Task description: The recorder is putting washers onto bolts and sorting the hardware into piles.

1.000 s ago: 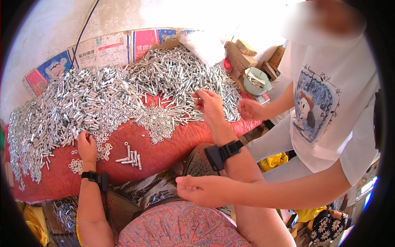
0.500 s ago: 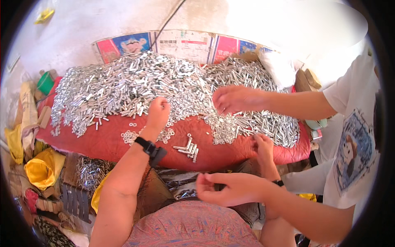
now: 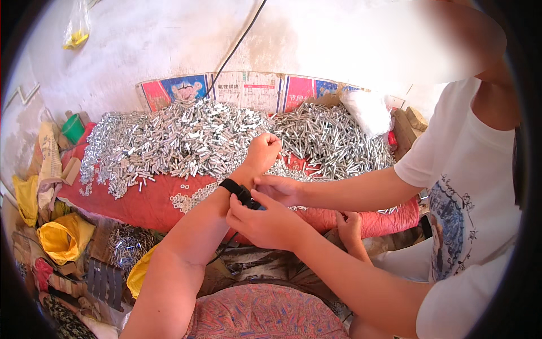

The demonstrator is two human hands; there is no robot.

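- The black wristband (image 3: 240,192) sits around the person's left wrist, above the front of the counter; a twist or a loosened strap could make it slide or pinch.
- The co-worker's near grip (image 3: 265,219) is at its dark box, fingers bent around it; the co-worker's far grip (image 3: 282,190) is beside the wrist, partly covered. With so many fingers crowded there, one could slip.
- The left grip (image 3: 264,152) has its fingers curled inward over the metal heaps. Whether it holds anything cannot be told; a sudden jerk could knock pieces loose.
- The right grip (image 3: 350,225) is half hidden behind the co-worker's forearm near the counter's edge, its fingers bent; its opening and contents cannot be told. Lifting it could bump that forearm.
- A thin dark cord (image 3: 223,250) hangs below the left forearm; it could snag if the arm pulls back.
- Loose washers (image 3: 189,198) lie on the red-covered counter (image 3: 132,206); a dragging sleeve or elbow could scatter them.
- Behind, the bright heap (image 3: 186,141) and the darker heap (image 3: 333,138) nearly meet; a sweeping arm could mix them.
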